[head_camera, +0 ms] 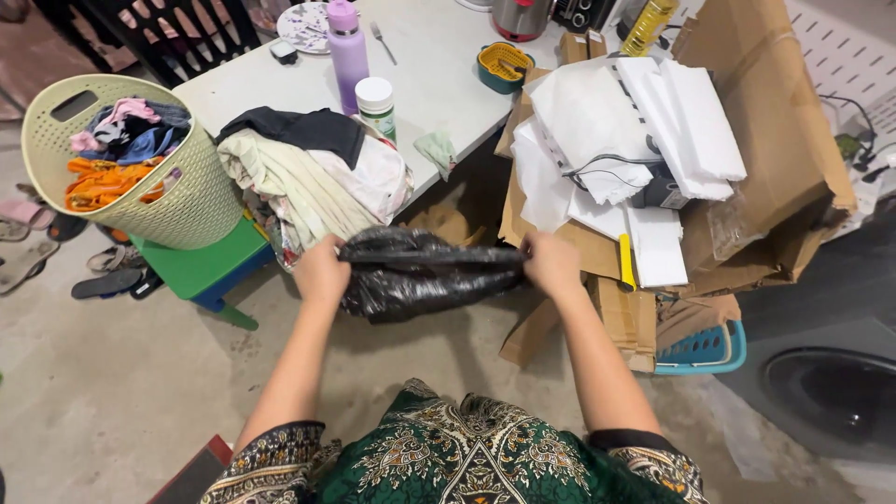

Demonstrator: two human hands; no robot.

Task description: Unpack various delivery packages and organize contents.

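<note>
You stand on a concrete floor by a cluttered white bench; your left hand and right hand each grip the crumpled, shiny black bag.

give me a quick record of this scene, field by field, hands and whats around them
left hand: grips the left end of a black plastic bag
right hand: grips the bag's right end
bag state: crumpled, held in the air between both hands
behind bag: pile of clothes at the edge of a white table
left side: pale laundry basket full of clothes, on a green stool
right side: flattened cardboard with white foam pieces
on table: purple bottle, white-lidded jar
</note>
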